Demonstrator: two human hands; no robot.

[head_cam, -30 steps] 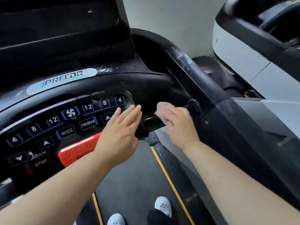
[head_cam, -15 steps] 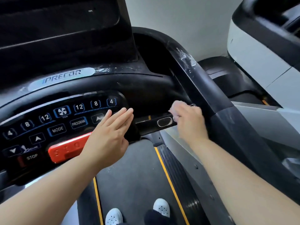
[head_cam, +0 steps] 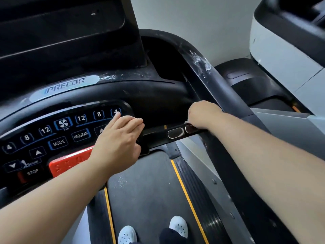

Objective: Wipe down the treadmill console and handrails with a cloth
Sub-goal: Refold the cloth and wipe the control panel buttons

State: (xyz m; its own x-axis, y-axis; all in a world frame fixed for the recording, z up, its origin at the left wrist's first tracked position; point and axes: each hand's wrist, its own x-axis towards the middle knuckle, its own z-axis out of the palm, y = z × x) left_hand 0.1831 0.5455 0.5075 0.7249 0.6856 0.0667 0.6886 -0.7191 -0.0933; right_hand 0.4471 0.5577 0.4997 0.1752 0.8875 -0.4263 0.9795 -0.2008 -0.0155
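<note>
The black treadmill console (head_cam: 73, 125) fills the left, with blue-ringed buttons and a red stop bar (head_cam: 70, 162). A short black handgrip bar (head_cam: 174, 133) with two oval metal sensors runs right from the console. My left hand (head_cam: 117, 143) rests with straight fingers on the console's right end. At the right end of that bar my right hand (head_cam: 202, 114) is curled over a pale cloth (head_cam: 187, 122); only a sliver of the cloth shows under the fingers. The right handrail (head_cam: 219, 88), smeared white near its top, slopes down past my right hand.
The treadmill belt (head_cam: 144, 191) with yellow edge lines lies below, with my two white shoes (head_cam: 177, 226) on it. A neighbouring white and black machine (head_cam: 284, 55) stands at the right, against a pale wall (head_cam: 193, 23).
My right hand with the cloth has slid rightward along the handgrip bar, uncovering both oval sensors. My left hand has stayed on the console's right end.
</note>
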